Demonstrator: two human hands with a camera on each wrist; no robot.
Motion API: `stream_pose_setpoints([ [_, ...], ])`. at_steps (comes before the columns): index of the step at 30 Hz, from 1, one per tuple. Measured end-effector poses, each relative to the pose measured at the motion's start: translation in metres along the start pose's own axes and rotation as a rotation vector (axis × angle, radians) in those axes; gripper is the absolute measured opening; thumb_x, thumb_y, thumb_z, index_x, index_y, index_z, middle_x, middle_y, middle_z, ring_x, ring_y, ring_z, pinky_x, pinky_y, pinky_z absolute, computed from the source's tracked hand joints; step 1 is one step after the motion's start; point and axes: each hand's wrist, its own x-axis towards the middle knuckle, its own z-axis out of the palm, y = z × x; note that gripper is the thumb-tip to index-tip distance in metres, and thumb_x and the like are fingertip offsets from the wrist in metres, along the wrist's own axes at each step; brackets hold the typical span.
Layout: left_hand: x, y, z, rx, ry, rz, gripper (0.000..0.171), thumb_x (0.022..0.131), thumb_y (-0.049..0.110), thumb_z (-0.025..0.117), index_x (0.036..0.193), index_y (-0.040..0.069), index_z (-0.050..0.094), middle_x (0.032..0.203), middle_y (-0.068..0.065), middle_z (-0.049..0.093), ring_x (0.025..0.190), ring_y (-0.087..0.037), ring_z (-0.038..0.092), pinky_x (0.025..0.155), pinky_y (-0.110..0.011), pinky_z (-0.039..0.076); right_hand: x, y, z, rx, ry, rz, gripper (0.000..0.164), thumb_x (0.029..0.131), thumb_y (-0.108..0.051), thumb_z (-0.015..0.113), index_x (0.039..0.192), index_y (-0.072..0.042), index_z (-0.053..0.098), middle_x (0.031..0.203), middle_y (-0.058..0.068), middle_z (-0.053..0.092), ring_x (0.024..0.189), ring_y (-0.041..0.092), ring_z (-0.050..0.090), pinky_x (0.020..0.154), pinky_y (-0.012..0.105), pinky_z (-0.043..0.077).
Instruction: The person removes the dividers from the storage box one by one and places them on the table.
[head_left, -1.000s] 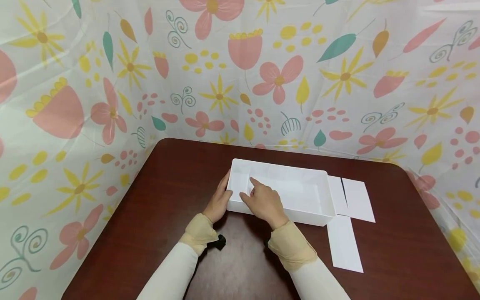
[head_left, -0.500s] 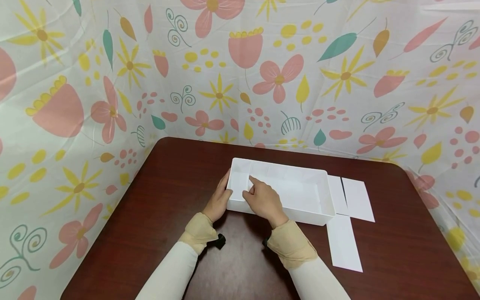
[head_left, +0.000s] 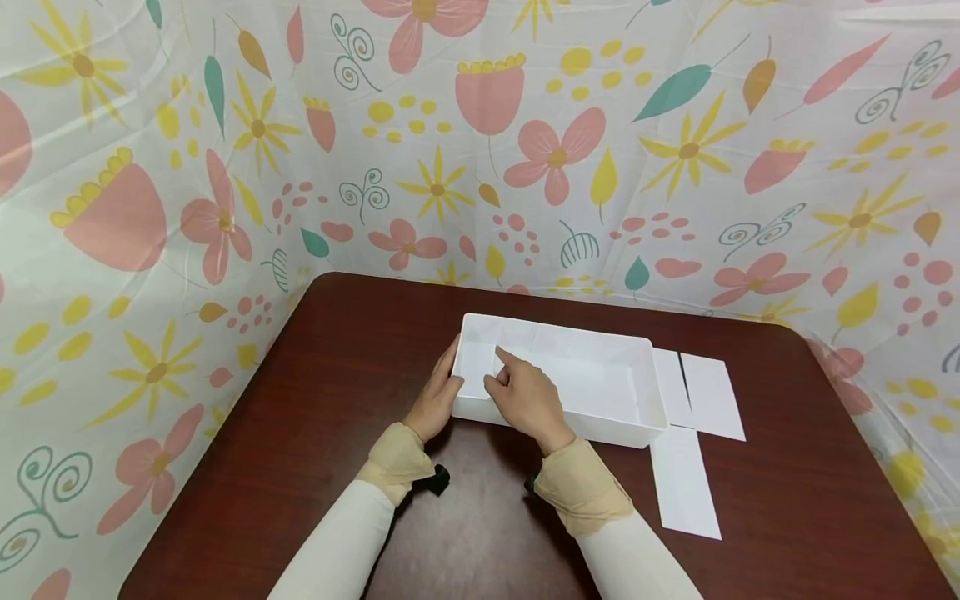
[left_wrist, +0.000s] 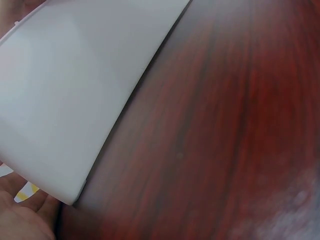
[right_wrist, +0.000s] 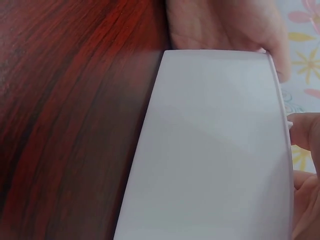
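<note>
A long white open-topped box point(head_left: 611, 429) stands on the dark reddish-brown table. My left hand point(head_left: 432, 402) holds its left end, the thumb over the rim near the front corner and the fingers along the outer wall. Inside, towards that end, a thin white divider point(right_wrist: 290, 124) stands across the box. Its small tip shows just above the rim beside my right thumb in the right wrist view. My right hand point(head_left: 531, 402) reaches over the front wall and pinches the divider between thumb and index finger, the other fingers curled. Much of the divider is hidden behind this hand.
Several flat white rectangular pieces point(head_left: 686, 483) lie on the table against the box's right end. The dark wood table point(head_left: 300, 450) has rounded far corners. A flower-patterned cloth point(head_left: 420, 150) hangs behind and to the sides.
My right thumb has moved slightly right, closer to the index finger at the divider. My left hand and the box have stayed in place.
</note>
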Motion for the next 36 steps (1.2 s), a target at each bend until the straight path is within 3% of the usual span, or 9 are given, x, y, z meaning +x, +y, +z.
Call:
stream_pose_setpoints([
  [6, -0.0005, 0.001, -0.0006, 0.022, -0.002, -0.017, 0.068, 0.093, 0.01, 0.035, 0.157, 0.019, 0.012, 0.158, 0.002, 0.017, 0.139, -0.008, 0.013, 0.112, -0.05, 0.02, -0.0001, -0.0015, 0.0, 0.02, 0.006, 0.009, 0.055, 0.087, -0.019, 0.057, 0.138, -0.001, 0.05, 0.059, -0.005, 0.057, 0.042, 0.012, 0.044, 0.04, 0.027, 0.035],
  [13, -0.0009, -0.0023, 0.0004, 0.005, 0.002, 0.003, 0.069, 0.092, 0.009, 0.035, 0.157, 0.019, 0.013, 0.158, -0.001, 0.017, 0.139, -0.011, 0.014, 0.112, -0.054, 0.02, 0.0026, -0.0064, 0.0008, 0.015, -0.054, 0.05, 0.067, 0.084, -0.014, 0.057, 0.144, 0.007, 0.036, 0.057, -0.001, 0.059, 0.041, 0.013, 0.046, 0.038, 0.025, 0.036],
  [20, -0.0006, -0.0021, -0.0009, 0.015, 0.014, -0.003, 0.07, 0.092, 0.011, 0.037, 0.157, 0.019, 0.013, 0.159, 0.0, 0.017, 0.138, -0.01, 0.013, 0.111, -0.055, 0.02, 0.0052, -0.0084, 0.0029, -0.033, -0.086, 0.08, 0.066, 0.087, -0.02, 0.055, 0.144, 0.006, 0.037, 0.054, -0.001, 0.056, 0.04, 0.012, 0.042, 0.035, 0.025, 0.032],
  [36, -0.0008, 0.0005, -0.0009, -0.011, -0.003, -0.02, 0.067, 0.095, 0.006, 0.036, 0.157, 0.02, 0.011, 0.159, -0.004, 0.014, 0.139, -0.015, 0.011, 0.111, -0.057, 0.019, 0.0007, -0.0066, 0.0034, 0.126, 0.09, 0.001, 0.059, 0.087, -0.015, 0.051, 0.143, 0.002, 0.042, 0.05, 0.0, 0.048, 0.036, 0.01, 0.032, 0.036, 0.023, 0.026],
])
